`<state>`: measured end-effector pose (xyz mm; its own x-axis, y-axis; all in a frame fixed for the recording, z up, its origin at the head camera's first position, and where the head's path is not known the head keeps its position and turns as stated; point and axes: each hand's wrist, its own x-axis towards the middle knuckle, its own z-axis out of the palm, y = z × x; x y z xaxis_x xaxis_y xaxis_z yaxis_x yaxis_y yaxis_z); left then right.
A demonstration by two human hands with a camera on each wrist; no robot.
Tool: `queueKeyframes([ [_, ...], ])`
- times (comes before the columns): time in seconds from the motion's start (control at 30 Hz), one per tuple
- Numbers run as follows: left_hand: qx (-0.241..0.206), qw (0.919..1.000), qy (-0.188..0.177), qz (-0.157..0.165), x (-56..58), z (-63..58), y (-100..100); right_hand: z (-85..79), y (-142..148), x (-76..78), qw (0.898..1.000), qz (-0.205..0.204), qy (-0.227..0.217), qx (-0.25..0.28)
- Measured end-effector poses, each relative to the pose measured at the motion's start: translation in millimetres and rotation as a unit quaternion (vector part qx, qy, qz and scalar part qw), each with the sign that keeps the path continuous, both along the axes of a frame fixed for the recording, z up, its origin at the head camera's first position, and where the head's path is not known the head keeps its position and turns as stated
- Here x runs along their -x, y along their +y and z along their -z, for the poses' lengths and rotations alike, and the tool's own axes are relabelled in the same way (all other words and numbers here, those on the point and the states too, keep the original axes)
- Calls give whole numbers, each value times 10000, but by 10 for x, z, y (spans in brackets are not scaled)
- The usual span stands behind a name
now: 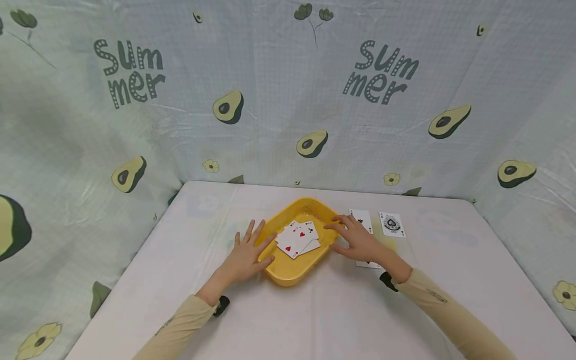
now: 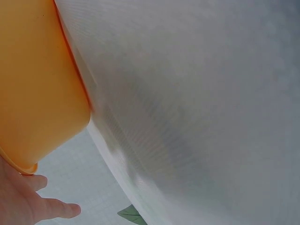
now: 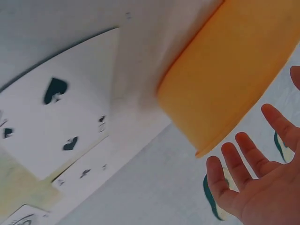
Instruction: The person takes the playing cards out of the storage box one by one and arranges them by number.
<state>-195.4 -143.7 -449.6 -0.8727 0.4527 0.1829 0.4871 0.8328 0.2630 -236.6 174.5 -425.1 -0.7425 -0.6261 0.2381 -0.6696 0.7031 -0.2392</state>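
A yellow plastic tray (image 1: 284,278) stands at an angle on the table, with several playing cards (image 1: 293,241) in a loose overlapping pile inside it; hearts show on the top ones. My left hand (image 1: 245,256) is at the tray's left rim, fingers spread and straight. In the left wrist view its fingers (image 2: 61,208) extend past the tray's rim. Over by the right rim is my right hand (image 1: 360,243), fingers apart and lightly bent. The right wrist view shows that hand (image 3: 269,190) palm side, with nothing in it, beside the tray's outer wall (image 3: 220,79).
Right of the tray, an ace of spades (image 1: 392,225) lies face up next to a card with clubs (image 1: 361,216). Nearer me another card (image 1: 368,264) is partly covered by my right hand and wrist; spades show on it (image 3: 70,103). A patterned cloth (image 1: 270,60) hangs behind the table.
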Motion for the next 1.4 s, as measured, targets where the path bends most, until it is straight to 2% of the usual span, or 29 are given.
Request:
queueKeyframes([
  [0.13,-4,10000,-8,-25,-6,-9,8,-49,-147,18,9998,-46,-113,-172],
  [0.27,8,10000,-6,-49,-14,-25,13,-82,-292,30,9982,-8,-429,-426],
  [0.6,37,10000,33,-11,-14,-38,16,-69,-564,100,9907,67,-1103,-788],
  [0.9,2,10000,52,24,-7,-48,17,23,-780,200,9803,609,-1404,-1250],
  [1.03,0,10000,0,34,-9,-41,16,47,-865,195,9740,864,-1416,-1545],
  [1.23,-19,10000,-1,36,-5,-26,15,53,-978,161,9689,1071,-1480,-1669],
  [1.4,-54,10000,-6,15,-7,-31,12,84,-1064,148,9645,1205,-1305,-1956],
])
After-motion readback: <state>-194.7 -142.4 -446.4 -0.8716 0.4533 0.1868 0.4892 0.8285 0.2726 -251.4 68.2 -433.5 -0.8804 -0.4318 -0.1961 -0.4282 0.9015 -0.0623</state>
